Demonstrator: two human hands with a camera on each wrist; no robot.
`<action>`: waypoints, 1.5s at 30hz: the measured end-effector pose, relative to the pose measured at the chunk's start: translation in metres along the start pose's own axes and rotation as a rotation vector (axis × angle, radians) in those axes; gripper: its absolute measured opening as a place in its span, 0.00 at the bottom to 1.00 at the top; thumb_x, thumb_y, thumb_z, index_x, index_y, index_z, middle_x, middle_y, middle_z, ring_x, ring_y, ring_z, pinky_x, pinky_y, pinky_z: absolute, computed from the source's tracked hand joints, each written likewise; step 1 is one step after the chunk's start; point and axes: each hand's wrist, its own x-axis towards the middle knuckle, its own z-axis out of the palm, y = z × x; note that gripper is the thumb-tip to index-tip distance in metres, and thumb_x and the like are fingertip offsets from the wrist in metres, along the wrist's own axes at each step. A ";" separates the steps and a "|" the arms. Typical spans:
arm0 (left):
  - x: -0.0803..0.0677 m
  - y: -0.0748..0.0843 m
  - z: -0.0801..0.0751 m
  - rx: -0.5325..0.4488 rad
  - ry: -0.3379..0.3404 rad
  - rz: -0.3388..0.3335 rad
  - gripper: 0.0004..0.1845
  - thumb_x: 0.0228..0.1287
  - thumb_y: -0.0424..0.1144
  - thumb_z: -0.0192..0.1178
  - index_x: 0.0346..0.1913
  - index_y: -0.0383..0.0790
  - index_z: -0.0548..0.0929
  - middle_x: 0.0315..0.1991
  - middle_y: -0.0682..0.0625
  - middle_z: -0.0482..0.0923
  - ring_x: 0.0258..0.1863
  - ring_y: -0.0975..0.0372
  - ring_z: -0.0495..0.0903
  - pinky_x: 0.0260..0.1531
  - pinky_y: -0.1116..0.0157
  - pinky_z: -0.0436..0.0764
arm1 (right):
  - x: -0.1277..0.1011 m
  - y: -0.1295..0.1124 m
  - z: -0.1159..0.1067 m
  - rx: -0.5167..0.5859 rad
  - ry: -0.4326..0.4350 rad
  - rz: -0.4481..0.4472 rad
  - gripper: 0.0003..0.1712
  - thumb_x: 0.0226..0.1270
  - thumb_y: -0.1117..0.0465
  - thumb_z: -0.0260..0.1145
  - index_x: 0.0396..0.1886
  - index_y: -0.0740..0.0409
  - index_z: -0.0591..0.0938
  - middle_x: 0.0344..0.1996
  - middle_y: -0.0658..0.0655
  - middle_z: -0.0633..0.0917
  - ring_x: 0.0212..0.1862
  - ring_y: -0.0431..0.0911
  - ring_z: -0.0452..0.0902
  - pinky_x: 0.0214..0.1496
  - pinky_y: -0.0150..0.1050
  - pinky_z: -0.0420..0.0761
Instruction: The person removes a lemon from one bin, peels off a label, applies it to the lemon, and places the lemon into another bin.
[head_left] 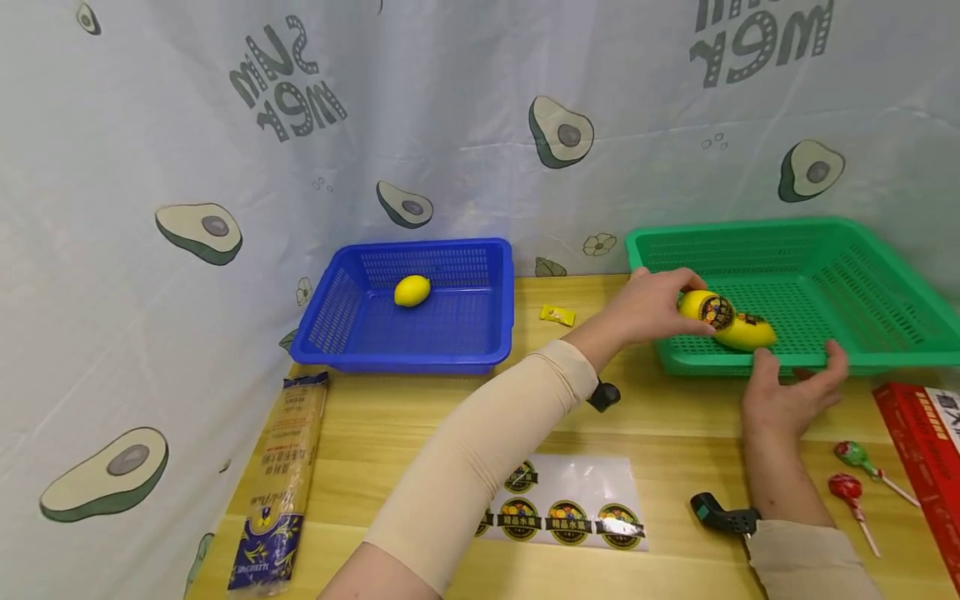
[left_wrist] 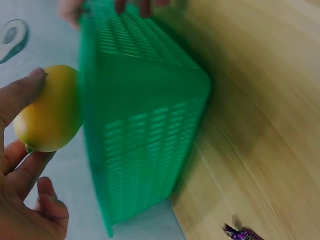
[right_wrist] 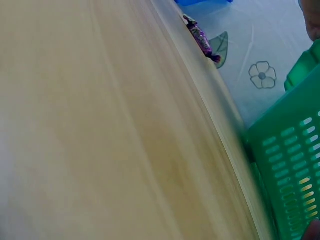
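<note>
At the table's right rear: lemon over green basket.
Left hand (head_left: 645,310) grips the stickered lemon (head_left: 726,321) above the green basket (head_left: 862,275); right hand (head_left: 791,396), fingers relaxed, touches the basket's front rim.

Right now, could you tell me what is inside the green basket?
Two yellow lemons sit at the front of the green basket; the left hand grips the stickered one. The rest shows bare mesh; the front rim hides a strip of floor.
</note>
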 end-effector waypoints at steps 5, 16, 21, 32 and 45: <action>0.014 0.003 0.011 0.091 -0.054 0.005 0.34 0.59 0.66 0.68 0.67 0.63 0.73 0.56 0.73 0.79 0.44 0.75 0.73 0.47 0.73 0.58 | -0.001 0.005 0.000 -0.013 0.008 -0.020 0.39 0.71 0.45 0.60 0.75 0.22 0.53 0.72 0.55 0.56 0.63 0.42 0.58 0.68 0.35 0.62; 0.022 -0.003 0.025 0.212 -0.031 0.000 0.33 0.59 0.70 0.65 0.66 0.66 0.75 0.54 0.74 0.80 0.43 0.71 0.68 0.44 0.71 0.56 | 0.001 0.007 0.002 0.009 0.019 -0.069 0.39 0.71 0.45 0.60 0.76 0.25 0.53 0.69 0.55 0.57 0.57 0.37 0.57 0.61 0.32 0.62; 0.019 -0.002 0.024 0.207 -0.018 -0.009 0.32 0.59 0.71 0.65 0.64 0.66 0.76 0.51 0.74 0.80 0.43 0.69 0.64 0.41 0.71 0.56 | 0.001 0.007 0.002 0.011 0.026 -0.092 0.39 0.72 0.45 0.60 0.77 0.27 0.54 0.68 0.54 0.58 0.55 0.36 0.58 0.54 0.30 0.63; 0.010 0.000 0.017 0.165 -0.018 0.028 0.34 0.65 0.70 0.58 0.71 0.65 0.71 0.67 0.70 0.73 0.64 0.78 0.71 0.56 0.75 0.61 | -0.001 0.007 0.002 -0.007 0.004 -0.077 0.38 0.73 0.43 0.58 0.77 0.25 0.52 0.67 0.52 0.57 0.56 0.37 0.58 0.55 0.31 0.63; -0.069 -0.022 0.013 0.050 0.002 0.130 0.31 0.70 0.64 0.59 0.71 0.57 0.73 0.71 0.61 0.71 0.69 0.66 0.68 0.70 0.71 0.62 | -0.010 -0.006 0.000 0.035 0.009 -0.014 0.39 0.71 0.44 0.62 0.75 0.20 0.54 0.66 0.52 0.56 0.50 0.36 0.57 0.54 0.32 0.61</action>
